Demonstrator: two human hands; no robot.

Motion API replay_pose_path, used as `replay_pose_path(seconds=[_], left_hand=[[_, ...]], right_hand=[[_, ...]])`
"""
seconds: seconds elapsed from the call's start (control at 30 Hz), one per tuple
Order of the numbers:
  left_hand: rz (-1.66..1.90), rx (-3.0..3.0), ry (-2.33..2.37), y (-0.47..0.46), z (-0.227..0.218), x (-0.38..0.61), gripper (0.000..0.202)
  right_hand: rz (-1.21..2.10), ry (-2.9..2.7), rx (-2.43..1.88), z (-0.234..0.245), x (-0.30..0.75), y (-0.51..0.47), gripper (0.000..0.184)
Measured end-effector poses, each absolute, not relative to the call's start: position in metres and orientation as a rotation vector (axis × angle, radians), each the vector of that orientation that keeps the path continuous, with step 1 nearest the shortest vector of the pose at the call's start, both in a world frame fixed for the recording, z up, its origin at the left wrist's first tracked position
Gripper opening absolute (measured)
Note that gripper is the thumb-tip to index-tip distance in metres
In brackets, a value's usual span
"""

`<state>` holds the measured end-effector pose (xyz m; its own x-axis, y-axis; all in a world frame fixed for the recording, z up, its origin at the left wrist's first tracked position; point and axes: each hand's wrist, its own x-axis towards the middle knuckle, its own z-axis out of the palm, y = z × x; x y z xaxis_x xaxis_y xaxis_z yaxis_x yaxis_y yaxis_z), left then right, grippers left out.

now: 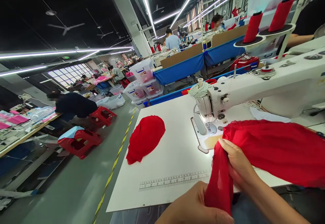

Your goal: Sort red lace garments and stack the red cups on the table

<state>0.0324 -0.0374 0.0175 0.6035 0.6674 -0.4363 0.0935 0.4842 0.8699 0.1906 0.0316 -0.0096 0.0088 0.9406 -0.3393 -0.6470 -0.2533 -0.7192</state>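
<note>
Both hands are bunched into the red fabric (pixel 274 149) at the lower right of the frame. Left hand (pixel 195 205) grips a gathered fold at the bottom edge, right hand (pixel 235 161) pinches it just above, fingers closed. The sewing machine (pixel 254 88) sits right behind; a separate red piece (pixel 144 137), probably the same fabric, lies mid-table.

There is one camera, on the person's head. It looks forward and down, tipped a little sideways, very near the white table (pixel 175 169) and the sewing machine (pixel 254 88). The long workroom stretches far behind.
</note>
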Motion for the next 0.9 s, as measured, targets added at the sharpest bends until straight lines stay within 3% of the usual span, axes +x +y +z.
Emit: replay_pose_path(seconds=[0.17, 0.33, 0.53, 0.63, 0.77, 0.83, 0.9], left_hand=[[0.414, 0.988, 0.846, -0.054, 0.030, 0.042, 0.035], [1.190, 0.421, 0.813, -0.033, 0.045, 0.055, 0.037], [1.563, 0.022, 0.924, 0.003, 0.050, 0.050, 0.037], [1.609, 0.049, 0.915, 0.007, 0.048, 0.052, 0.039], [1.623, -0.004, 0.899, 0.010, 0.045, 0.060, 0.038], [1.614, -0.035, 0.883, 0.011, 0.046, 0.064, 0.035], [1.598, -0.064, 0.860, 0.013, 0.047, 0.066, 0.031]], right_hand=[[1.840, -0.432, -0.870, -0.002, 0.186, 0.032, 0.034], [2.145, -0.433, -0.672, 0.007, 0.189, 0.018, 0.034], [2.500, -0.123, -0.471, -0.022, 0.191, -0.015, 0.067], [2.308, -0.174, -0.548, -0.023, 0.189, -0.021, 0.073], [1.912, -0.377, -0.700, -0.007, 0.180, -0.018, 0.047], [1.877, -0.422, -0.771, -0.002, 0.174, -0.016, 0.040], [1.920, -0.404, -0.780, -0.002, 0.169, -0.014, 0.045]])
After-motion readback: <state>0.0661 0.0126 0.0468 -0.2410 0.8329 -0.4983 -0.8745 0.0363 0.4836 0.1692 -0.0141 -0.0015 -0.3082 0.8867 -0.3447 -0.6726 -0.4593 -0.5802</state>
